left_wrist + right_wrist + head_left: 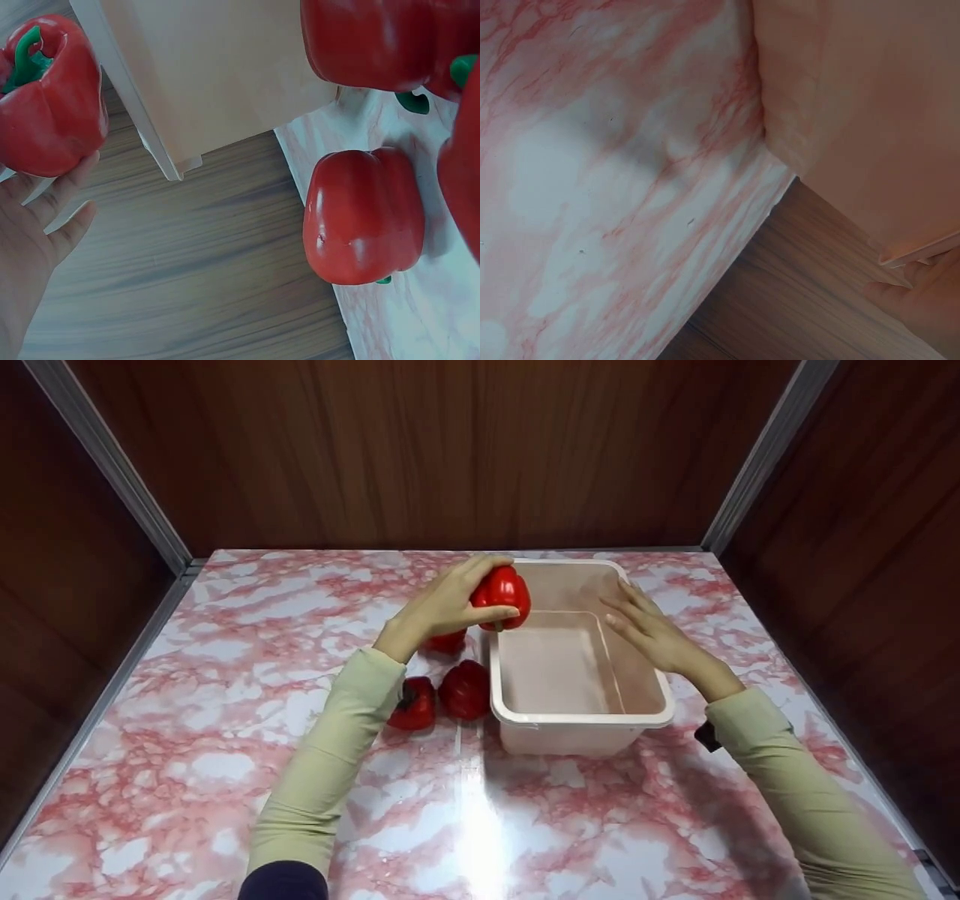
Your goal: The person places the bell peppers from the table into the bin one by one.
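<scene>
My left hand [442,604] grips a red bell pepper [501,594] and holds it in the air over the left rim of a pale pink plastic tub [581,718]. The left wrist view shows that same pepper [46,97] against my fingers [56,195], its green stem up. My right hand [646,626] lies flat with straight fingers on the tub's right rim. Three more red peppers lie on the table left of the tub: one [466,688] beside its wall, one [415,703] near my left sleeve, one [448,642] under my left hand.
The tub stands on a pink and white marbled table [225,765]. Dark wooden panels [420,450] close in the back and both sides. In the right wrist view only the tub's outer wall [855,112] and the tabletop [592,187] show.
</scene>
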`<action>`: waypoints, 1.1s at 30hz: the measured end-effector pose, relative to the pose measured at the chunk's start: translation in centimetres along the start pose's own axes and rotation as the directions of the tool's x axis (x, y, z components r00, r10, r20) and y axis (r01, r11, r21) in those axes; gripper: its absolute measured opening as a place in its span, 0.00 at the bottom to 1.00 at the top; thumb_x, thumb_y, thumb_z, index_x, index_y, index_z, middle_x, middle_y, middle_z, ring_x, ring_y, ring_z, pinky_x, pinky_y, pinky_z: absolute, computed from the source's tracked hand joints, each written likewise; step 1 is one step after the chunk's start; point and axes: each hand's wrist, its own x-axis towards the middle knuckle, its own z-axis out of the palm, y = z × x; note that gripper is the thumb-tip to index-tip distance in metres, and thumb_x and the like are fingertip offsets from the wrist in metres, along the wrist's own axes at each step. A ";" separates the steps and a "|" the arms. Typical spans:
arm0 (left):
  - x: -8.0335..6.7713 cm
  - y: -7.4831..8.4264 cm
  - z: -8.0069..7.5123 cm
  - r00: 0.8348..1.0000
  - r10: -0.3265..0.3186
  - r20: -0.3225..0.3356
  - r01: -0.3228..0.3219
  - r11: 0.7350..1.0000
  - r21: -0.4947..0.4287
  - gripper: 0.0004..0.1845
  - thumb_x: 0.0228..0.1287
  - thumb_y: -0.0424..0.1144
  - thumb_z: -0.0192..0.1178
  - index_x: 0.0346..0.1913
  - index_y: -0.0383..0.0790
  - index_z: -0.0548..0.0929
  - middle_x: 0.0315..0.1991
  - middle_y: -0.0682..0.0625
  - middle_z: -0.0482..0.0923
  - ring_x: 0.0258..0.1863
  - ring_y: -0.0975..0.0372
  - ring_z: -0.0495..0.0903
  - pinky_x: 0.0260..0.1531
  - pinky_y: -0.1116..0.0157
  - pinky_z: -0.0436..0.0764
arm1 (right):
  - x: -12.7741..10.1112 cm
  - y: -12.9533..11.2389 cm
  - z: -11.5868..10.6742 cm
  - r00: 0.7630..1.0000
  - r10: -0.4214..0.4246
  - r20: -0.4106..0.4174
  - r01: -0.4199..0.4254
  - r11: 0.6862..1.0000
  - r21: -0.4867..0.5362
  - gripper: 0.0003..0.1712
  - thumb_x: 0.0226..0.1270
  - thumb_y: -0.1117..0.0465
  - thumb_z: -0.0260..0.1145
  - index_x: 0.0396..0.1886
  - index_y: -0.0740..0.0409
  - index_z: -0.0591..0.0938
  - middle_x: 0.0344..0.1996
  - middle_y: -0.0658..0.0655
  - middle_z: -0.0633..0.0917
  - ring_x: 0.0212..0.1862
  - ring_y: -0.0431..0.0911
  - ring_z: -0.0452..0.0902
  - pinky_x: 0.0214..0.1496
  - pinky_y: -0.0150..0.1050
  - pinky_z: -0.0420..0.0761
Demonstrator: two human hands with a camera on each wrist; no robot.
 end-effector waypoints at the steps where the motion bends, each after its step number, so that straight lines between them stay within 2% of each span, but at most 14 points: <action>1: 0.0 0.0 0.0 1.000 0.000 -0.001 0.000 1.000 0.000 0.38 0.53 0.64 0.58 0.65 0.52 0.64 0.61 0.52 0.68 0.57 0.57 0.69 0.54 0.55 0.73 | 0.0 0.0 0.0 1.000 0.001 0.002 -0.001 1.000 0.000 0.30 0.72 0.43 0.47 0.68 0.50 0.65 0.73 0.57 0.46 0.73 0.55 0.33 0.68 0.63 0.40; 10: 0.3 0.2 0.1 1.000 0.022 -0.008 -0.022 1.000 0.008 0.37 0.54 0.63 0.59 0.64 0.49 0.65 0.60 0.51 0.69 0.57 0.56 0.69 0.56 0.55 0.72 | 0.2 0.0 0.0 1.000 -0.006 0.010 0.006 1.000 0.000 0.30 0.72 0.44 0.47 0.68 0.51 0.65 0.73 0.57 0.46 0.73 0.54 0.31 0.67 0.64 0.41; 16: 0.4 0.4 0.1 1.000 0.005 0.000 -0.005 1.000 -0.003 0.38 0.53 0.63 0.59 0.65 0.49 0.65 0.61 0.51 0.68 0.58 0.56 0.69 0.55 0.54 0.73 | 0.2 0.1 0.0 1.000 -0.009 0.005 0.009 1.000 -0.004 0.29 0.72 0.46 0.47 0.68 0.52 0.65 0.73 0.59 0.47 0.73 0.56 0.32 0.67 0.65 0.41; 26: 0.5 0.3 0.4 1.000 0.015 -0.002 -0.015 1.000 -0.002 0.38 0.53 0.65 0.58 0.64 0.51 0.65 0.60 0.52 0.69 0.56 0.57 0.70 0.53 0.56 0.75 | 0.1 0.3 0.1 1.000 0.000 0.008 0.000 1.000 0.015 0.29 0.73 0.46 0.47 0.68 0.51 0.64 0.73 0.58 0.46 0.73 0.56 0.32 0.67 0.65 0.40; 33: 0.6 0.4 0.5 1.000 -0.013 0.005 0.013 1.000 -0.015 0.39 0.52 0.65 0.58 0.65 0.53 0.65 0.61 0.52 0.68 0.57 0.57 0.69 0.52 0.56 0.75 | 0.2 0.3 0.1 1.000 0.000 0.012 0.000 1.000 0.022 0.29 0.73 0.45 0.46 0.68 0.52 0.64 0.73 0.58 0.45 0.73 0.55 0.30 0.67 0.65 0.39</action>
